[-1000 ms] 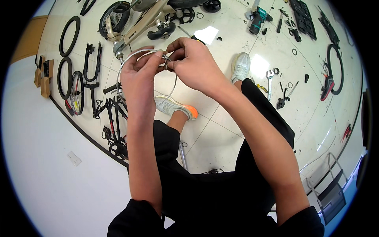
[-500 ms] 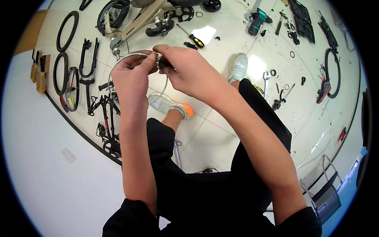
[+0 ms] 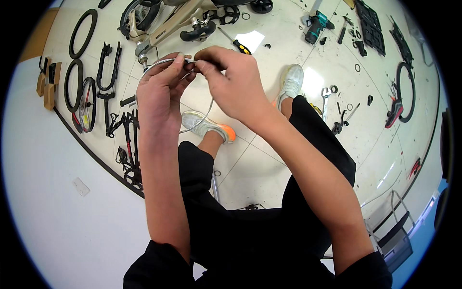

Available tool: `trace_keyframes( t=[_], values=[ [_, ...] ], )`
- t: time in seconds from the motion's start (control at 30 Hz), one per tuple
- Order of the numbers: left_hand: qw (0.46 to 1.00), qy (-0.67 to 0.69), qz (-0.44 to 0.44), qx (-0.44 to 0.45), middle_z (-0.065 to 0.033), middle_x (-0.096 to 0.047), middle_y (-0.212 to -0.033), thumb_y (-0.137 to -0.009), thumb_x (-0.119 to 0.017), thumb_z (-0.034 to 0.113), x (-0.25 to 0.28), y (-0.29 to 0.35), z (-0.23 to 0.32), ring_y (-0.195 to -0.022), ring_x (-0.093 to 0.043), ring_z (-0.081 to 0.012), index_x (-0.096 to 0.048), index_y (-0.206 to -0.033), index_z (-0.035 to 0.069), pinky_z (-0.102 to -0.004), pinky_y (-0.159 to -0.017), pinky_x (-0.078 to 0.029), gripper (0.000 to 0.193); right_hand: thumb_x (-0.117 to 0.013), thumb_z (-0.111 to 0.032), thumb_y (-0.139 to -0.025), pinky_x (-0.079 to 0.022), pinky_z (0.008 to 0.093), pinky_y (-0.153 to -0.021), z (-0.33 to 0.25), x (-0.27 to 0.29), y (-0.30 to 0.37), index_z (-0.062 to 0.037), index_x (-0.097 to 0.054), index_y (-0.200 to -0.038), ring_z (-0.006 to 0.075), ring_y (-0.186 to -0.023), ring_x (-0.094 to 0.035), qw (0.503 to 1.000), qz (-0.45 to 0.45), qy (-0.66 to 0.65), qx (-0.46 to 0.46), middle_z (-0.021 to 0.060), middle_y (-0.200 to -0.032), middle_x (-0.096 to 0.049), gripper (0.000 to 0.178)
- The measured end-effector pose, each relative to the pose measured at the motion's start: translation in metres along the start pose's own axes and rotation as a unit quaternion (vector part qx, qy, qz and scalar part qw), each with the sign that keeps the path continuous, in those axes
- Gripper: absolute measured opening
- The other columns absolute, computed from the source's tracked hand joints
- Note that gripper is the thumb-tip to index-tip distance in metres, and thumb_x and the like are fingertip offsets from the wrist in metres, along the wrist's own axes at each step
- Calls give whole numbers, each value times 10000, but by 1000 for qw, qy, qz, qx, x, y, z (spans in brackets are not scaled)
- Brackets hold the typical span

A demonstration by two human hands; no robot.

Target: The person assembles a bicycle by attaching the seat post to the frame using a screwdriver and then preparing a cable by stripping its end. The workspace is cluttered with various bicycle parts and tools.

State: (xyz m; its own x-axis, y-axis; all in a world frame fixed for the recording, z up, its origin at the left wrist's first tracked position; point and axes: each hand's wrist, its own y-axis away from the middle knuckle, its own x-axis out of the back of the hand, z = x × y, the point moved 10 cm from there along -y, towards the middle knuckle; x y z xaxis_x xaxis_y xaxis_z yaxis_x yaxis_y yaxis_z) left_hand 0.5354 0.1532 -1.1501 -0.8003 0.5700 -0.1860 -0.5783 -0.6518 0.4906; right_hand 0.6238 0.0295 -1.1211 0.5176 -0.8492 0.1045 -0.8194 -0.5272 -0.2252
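Note:
Both my hands are raised in front of me, pinching a thin silver cable (image 3: 210, 110) that is bent into a loop. My left hand (image 3: 161, 94) grips one stretch between thumb and fingers, and the cable curves round its back. Close beside it, my right hand (image 3: 236, 84) pinches the cable with thumb and forefinger. A short piece of cable spans the small gap between the fingertips. Below the hands the loop hangs in front of my left shoe (image 3: 207, 126). The fingers partly hide the cable's ends.
A beige bicycle frame (image 3: 180, 20) lies ahead. Black forks (image 3: 107, 72), tyres (image 3: 74, 84) and a small black frame (image 3: 129, 139) lie on the left. Further right are a screwdriver (image 3: 242, 46), a cordless drill (image 3: 315, 28), a hammer (image 3: 343, 31), a wrench (image 3: 326, 102) and a red-black saddle (image 3: 394, 111).
My right hand has shifted slightly right, opening a small gap from the left hand. The cable's hanging loop now swings lower and wider below my hands.

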Motion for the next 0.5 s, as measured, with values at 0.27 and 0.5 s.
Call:
trace_keyframes(
  t=[0.27,0.5],
  values=[
    [996,-72,-22,-43,-103,-658,-872,-872,-643,64,0,3,6,-783,-626,-168,-627,-987,-43,-290,-770,-493,157,-519,29,-857,-554,315,-691,51,-24,15,169,-568,-999,241,-720,-664,855,-92,-346,-376,217,-831,-663,206],
    [991,-12,-123,57,-97,-656,-905,-877,-632,69,-4,-2,-6,-824,-607,-161,-612,-1015,-27,-307,-806,-473,169,-533,32,-865,-571,371,-831,42,-30,25,186,-538,-1097,315,-864,-683,780,-188,-403,-441,264,-971,-646,278]
  ],
)
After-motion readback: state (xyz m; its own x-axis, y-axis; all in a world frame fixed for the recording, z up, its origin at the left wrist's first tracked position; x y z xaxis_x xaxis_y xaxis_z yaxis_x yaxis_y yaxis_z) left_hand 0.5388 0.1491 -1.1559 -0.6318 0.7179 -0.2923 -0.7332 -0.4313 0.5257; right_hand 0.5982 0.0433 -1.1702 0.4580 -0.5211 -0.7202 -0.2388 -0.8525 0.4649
